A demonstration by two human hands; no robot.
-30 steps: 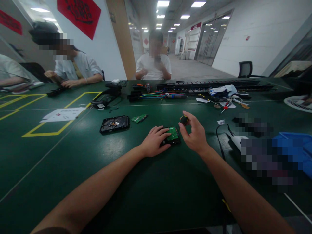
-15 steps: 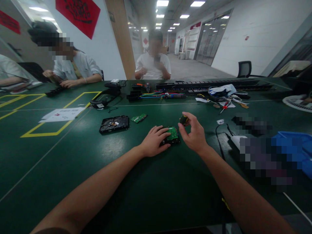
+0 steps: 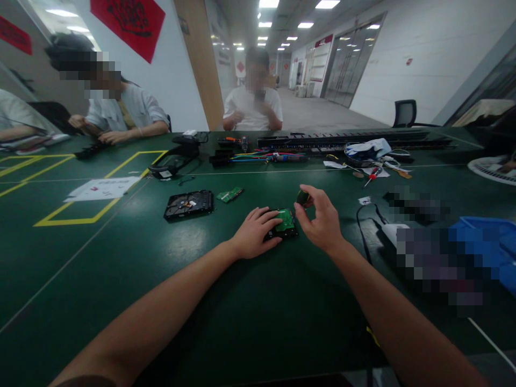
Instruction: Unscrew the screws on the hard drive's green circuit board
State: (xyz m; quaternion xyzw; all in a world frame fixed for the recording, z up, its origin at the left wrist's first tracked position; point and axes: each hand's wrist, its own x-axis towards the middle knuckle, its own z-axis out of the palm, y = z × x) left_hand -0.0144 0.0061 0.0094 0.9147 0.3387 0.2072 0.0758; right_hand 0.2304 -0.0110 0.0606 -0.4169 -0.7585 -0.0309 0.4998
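A black hard drive with a green circuit board lies on the table, circuit side up. My left hand grips it from the left, its fingers across the top and thumb along the near edge, covering the drive's left part. In my right hand is a screwdriver with a dark green handle, pinched between thumb and fingers. The shaft seems to point down at the drive's right edge; whether its tip touches a screw I cannot tell. Left of my hands are a second hard drive and a loose green circuit board.
Coloured wires and long black strips lie at the far side. A red screwdriver is near a white cloth. A blue bin stands at right. A person sits opposite, another at left.
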